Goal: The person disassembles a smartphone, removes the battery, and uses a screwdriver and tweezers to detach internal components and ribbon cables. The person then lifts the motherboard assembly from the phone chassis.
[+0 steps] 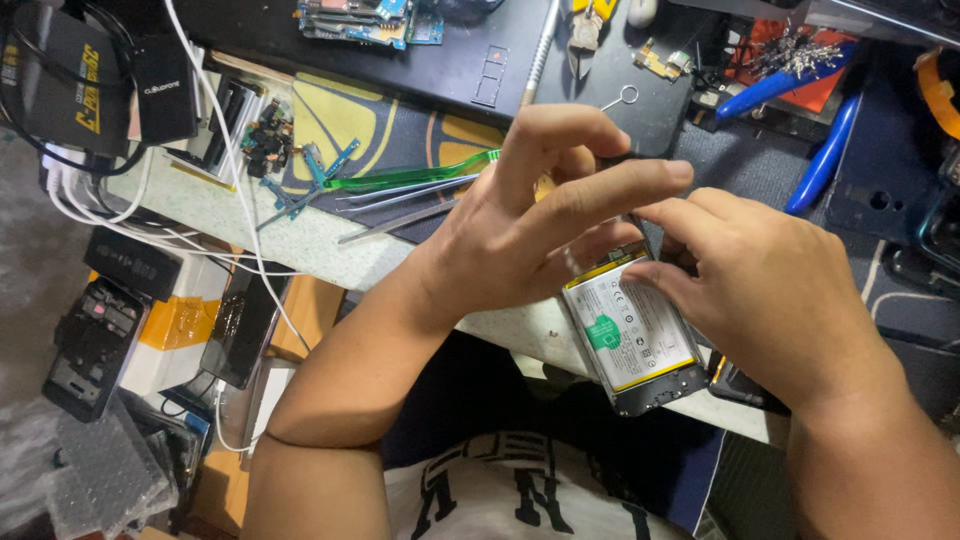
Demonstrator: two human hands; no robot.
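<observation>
Opened phone (640, 345) is gripped by right hand (770, 290); left hand (530, 230), fingers spread, should be kept steady

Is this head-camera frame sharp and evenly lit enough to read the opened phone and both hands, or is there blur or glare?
Head view: the opened phone and its white battery label are sharp, without glare; the left hand and right hand are evenly lit, their fingertips slightly soft; the tweezers are crisp; the floor at the lower left is darker; the bench edge bows somewhat toward the frame edges.

Even, bright overhead light, soft shadows, sharp focus throughout.
</observation>
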